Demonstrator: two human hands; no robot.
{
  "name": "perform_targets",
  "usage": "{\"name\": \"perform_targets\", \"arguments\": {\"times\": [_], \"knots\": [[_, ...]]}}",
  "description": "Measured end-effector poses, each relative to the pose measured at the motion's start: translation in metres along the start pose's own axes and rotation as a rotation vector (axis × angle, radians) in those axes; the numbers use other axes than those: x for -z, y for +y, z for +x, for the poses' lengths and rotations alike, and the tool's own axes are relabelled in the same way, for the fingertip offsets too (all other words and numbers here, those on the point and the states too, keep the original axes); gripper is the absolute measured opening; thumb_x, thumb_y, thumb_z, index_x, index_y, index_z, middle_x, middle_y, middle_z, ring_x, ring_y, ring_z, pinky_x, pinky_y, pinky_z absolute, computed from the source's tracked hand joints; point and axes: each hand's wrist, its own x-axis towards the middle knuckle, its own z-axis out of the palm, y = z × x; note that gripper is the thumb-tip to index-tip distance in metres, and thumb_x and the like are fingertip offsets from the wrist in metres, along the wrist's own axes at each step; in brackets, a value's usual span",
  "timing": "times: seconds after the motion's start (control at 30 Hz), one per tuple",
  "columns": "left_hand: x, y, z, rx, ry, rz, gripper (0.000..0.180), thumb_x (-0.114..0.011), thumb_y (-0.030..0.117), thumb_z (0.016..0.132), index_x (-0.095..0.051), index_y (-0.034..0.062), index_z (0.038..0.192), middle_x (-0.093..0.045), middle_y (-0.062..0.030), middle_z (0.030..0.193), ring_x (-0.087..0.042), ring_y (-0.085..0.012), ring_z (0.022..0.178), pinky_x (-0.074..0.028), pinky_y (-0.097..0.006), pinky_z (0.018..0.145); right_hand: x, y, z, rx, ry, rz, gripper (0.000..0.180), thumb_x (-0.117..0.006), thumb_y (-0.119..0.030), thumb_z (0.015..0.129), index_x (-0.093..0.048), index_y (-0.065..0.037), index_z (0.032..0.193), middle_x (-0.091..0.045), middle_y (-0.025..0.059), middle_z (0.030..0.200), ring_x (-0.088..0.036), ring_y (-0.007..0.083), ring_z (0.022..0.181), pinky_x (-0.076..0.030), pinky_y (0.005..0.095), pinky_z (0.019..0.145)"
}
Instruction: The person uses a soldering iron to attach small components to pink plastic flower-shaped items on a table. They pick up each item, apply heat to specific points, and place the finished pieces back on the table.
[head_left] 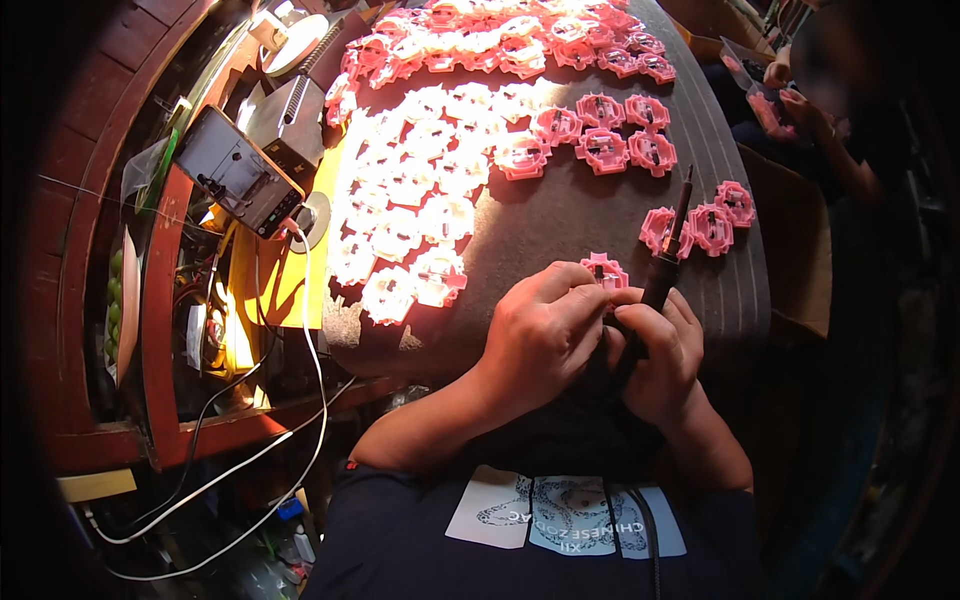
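Observation:
At the near edge of the dark work surface, my left hand (545, 325) pinches a small pink plastic housing (605, 269). Its lower part is hidden behind my fingers. My right hand (662, 350) is wrapped round a soldering iron (660, 278), whose thin metal tip points up and away from me. The thumb and forefinger of that hand also come close to the housing; whether they touch it I cannot tell. Just beyond the iron lies a little group of pink housings (711, 229), one partly covered by the iron.
Rows of pink housings (602, 148) cover the far and left parts of the work surface (560, 215), many in glaring sunlight. A phone (238, 172) with a white cable (322, 400) leans at the left. Beyond a cardboard box (790, 240), another person's hands (790, 95) hold pink parts.

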Motion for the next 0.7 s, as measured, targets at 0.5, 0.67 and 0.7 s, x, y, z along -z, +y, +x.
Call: {"name": "perform_targets", "arguments": {"times": [0.5, 0.67, 0.7], "knots": [[0.002, 0.004, 0.001, -0.029, -0.025, 0.066, 0.022, -0.077, -0.006, 0.084, -0.073, 0.0024, 0.105, -0.069, -0.0122, 0.104, -0.071, -0.0327, 0.091, -0.058, -0.041, 0.077, 0.046, -0.011, -0.025, 0.019, 0.104, 0.088, 0.040, -0.066, -0.033, 0.104, -0.066, 0.004, 0.120, -0.065, 0.0146, 0.086, -0.060, 0.0267, 0.067, -0.050, 0.0367, 0.059], [0.000, 0.006, 0.002, -0.050, -0.037, 0.107, 0.022, -0.076, -0.007, 0.085, -0.073, 0.0014, 0.105, -0.068, -0.0128, 0.103, -0.071, -0.0327, 0.089, -0.058, -0.041, 0.076, 0.054, -0.017, -0.027, 0.059, 0.072, 0.084, 0.023, -0.069, -0.015, 0.090, -0.070, -0.001, 0.107, -0.061, 0.0073, 0.075, -0.055, 0.0214, 0.060, -0.042, 0.0323, 0.051], [0.000, 0.007, 0.002, -0.059, -0.032, 0.114, 0.022, -0.076, -0.008, 0.085, -0.073, 0.0011, 0.105, -0.068, -0.0130, 0.103, -0.071, -0.0327, 0.088, -0.058, -0.041, 0.076, 0.055, -0.017, -0.027, 0.061, 0.064, 0.082, 0.022, -0.068, -0.014, 0.088, -0.071, -0.001, 0.106, -0.060, 0.0069, 0.074, -0.055, 0.0212, 0.059, -0.042, 0.0320, 0.051]]}}
